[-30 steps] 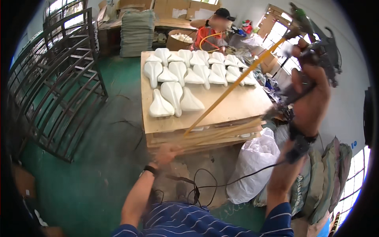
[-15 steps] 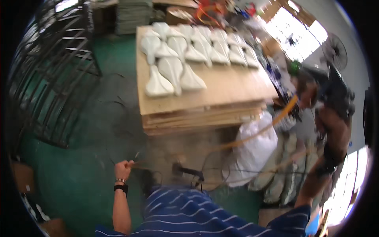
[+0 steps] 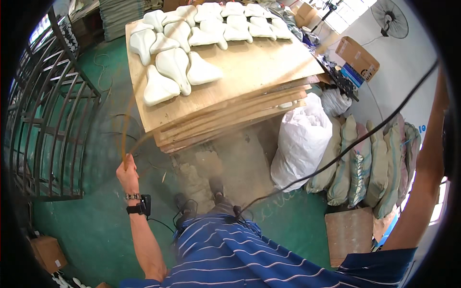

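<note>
At the left, my left hand [image 3: 127,174] is closed around a thin yellow-brown flexible band [image 3: 139,142], perhaps a hose; motion blurs it, and it bends up and away from the fist. My right arm [image 3: 425,177] is raised along the right edge, its hand out of the picture. Ahead, several white bicycle saddle pads [image 3: 172,65] lie in rows on a stack of plywood boards [image 3: 254,79]. The left hand is off the near left corner of the stack, touching no pad.
Dark metal racks [image 3: 53,134] stand at the left. A full white sack [image 3: 303,141] and several green-grey sacks [image 3: 379,165] are right of the boards. A black cable [image 3: 345,152] runs from my waist toward the upper right. A fan [image 3: 388,19] is at the wall.
My left hand has moved up and left with the band. My right arm has swung outward to the right, its hand leaving the picture. The view has shifted and is sharper.
</note>
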{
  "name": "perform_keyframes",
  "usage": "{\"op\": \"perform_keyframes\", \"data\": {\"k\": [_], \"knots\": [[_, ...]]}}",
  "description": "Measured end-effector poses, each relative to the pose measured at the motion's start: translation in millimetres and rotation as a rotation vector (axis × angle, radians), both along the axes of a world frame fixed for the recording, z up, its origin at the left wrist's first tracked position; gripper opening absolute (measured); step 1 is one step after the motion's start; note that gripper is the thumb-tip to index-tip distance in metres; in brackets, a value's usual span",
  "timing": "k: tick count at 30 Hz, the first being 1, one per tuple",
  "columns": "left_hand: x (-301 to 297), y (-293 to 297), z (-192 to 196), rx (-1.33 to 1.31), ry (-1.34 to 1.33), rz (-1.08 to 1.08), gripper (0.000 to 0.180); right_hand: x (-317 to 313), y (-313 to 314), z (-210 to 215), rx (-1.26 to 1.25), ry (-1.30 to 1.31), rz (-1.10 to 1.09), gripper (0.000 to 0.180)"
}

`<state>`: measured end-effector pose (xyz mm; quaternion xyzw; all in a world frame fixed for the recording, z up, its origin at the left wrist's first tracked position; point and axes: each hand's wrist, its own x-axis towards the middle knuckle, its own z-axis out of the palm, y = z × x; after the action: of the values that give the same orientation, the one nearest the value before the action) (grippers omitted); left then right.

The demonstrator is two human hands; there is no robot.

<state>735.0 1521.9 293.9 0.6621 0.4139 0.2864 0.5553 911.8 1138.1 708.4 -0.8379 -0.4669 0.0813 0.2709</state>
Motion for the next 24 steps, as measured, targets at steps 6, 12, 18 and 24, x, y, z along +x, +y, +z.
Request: {"op": "perform_keyframes", "data": {"k": [6,12,18,24], "knots": [[-52,10,-54,0.492,0.21,-0.329,0.045,-18,3,-7,-0.057,0.009,0.001,0.049],[-48,-9,-65,0.478,0.368,-0.56,0.038,-46,41,24,-0.161,-0.052,-0.004,0.048],[-55,-39,-53,0.447,0.411,-0.585,0.033,-14,108,38,-0.041,-0.281,0.16,0.048],[-61,-61,-62,0.408,0.466,-0.61,0.031,30,141,66,-0.388,0.038,-0.079,0.053]]}}
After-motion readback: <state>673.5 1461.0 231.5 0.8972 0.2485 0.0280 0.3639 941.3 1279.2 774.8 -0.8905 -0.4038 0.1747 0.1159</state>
